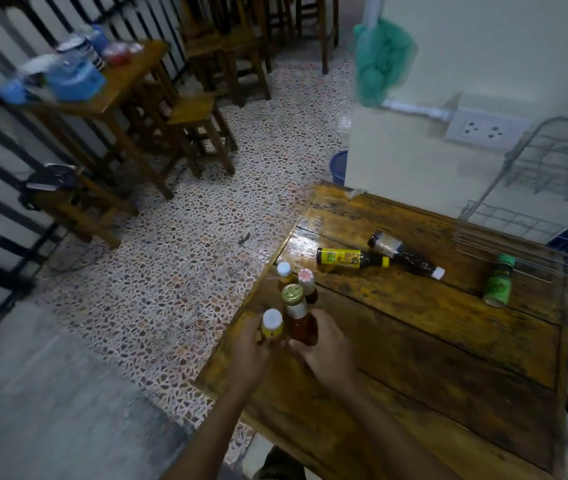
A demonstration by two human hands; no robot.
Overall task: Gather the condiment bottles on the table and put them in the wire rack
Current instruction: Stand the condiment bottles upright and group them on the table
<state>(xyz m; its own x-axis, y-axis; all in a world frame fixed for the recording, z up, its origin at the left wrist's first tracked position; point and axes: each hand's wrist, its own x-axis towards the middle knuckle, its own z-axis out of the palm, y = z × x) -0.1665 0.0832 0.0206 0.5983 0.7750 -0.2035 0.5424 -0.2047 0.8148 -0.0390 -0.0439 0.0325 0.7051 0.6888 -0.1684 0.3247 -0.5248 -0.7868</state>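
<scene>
Both hands at table's (449,341) near-left corner, bunching four upright bottles so they move in one lift, I reckon. L hand (246,355) wraps the white-capped yellow bottle (272,325); R hand (327,351) curls round the gold-capped amber sauce bottle (298,317). Two more upright just behind: white-capped one (284,271), pink-capped one (307,284).

Wire rack (545,188) at table's far-right, well apart. Green shaker (499,282) lies against rack's front edge; yellow-label bottle (348,258) and dark bottle (404,252) lie mid-table, touching. Rack's lower tier looks to hold no bottles.
</scene>
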